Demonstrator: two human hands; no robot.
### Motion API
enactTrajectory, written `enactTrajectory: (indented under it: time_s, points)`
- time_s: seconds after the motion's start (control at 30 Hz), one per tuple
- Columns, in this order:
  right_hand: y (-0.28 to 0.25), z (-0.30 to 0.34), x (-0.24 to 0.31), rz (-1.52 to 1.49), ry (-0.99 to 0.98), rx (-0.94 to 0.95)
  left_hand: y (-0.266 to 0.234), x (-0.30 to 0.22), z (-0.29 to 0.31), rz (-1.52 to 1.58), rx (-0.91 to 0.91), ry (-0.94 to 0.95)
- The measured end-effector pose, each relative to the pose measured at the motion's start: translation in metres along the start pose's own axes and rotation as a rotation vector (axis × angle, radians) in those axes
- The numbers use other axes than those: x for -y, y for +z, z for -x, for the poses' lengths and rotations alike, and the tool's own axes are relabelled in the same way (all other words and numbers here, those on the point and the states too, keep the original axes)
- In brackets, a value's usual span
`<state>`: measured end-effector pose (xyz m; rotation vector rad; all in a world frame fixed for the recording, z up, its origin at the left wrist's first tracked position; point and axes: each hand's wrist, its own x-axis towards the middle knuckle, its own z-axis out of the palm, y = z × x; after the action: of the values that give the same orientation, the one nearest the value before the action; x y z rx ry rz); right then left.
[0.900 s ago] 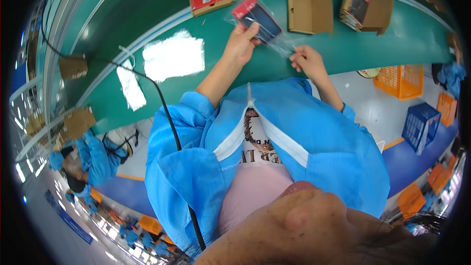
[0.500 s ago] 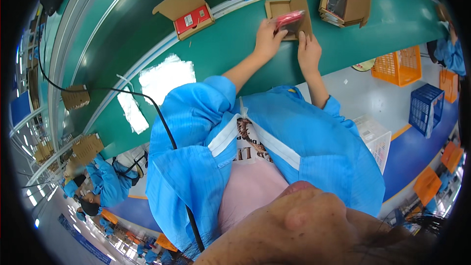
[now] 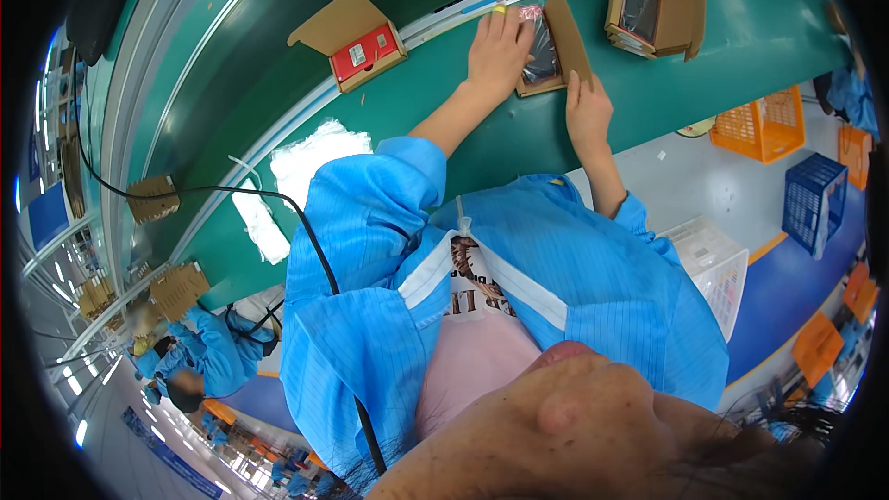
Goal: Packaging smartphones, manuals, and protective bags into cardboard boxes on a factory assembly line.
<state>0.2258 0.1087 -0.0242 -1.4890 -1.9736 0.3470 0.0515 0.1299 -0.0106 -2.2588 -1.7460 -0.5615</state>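
A small cardboard box (image 3: pixel 572 40) lies on the green table in front of me, its lid raised on the right side. In it sits a flat red-and-black packet (image 3: pixel 541 54) in shiny clear wrap. My left hand (image 3: pixel 498 54) rests over the packet's left side with fingers stretched out, one bearing a yellow band near its tip; it grips nothing. My right hand (image 3: pixel 590 113) pinches the near lower corner of the lid between thumb and fingers.
Left on the table is an open box (image 3: pixel 368 56) with a red packet; white plastic bags (image 3: pixel 319 150) lie nearer me. Stacked boxes (image 3: pixel 639 9) stand to the right. Beyond the table edge are orange (image 3: pixel 759 125), blue (image 3: pixel 815 199) and white crates (image 3: pixel 708 264). A black cable (image 3: pixel 306 222) hangs at left.
The red-and-black packet has gone from my left hand down into the box. My left hand has loosened and shifted to the packet's far left side; my right hand stays at the lid.
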Motion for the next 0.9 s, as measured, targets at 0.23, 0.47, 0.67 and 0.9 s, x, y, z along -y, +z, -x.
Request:
enactTrajectory:
  time_s: [0.23,0.47,0.67,0.9]
  points:
    - [-0.002,0.000,-0.001,0.021,-0.041,-0.030,0.011,-0.012,0.024,0.177,0.216,0.034]
    - [-0.060,-0.039,-0.001,-0.007,0.015,-0.051,-0.034,0.004,0.054,0.256,-0.007,-0.294]
    - [-0.090,-0.097,-0.033,0.203,0.040,-0.236,-0.042,0.019,0.103,0.217,0.029,-0.309]
    - [-0.111,-0.051,-0.063,0.465,0.263,0.160,-0.038,0.018,0.092,0.409,0.006,-0.382]
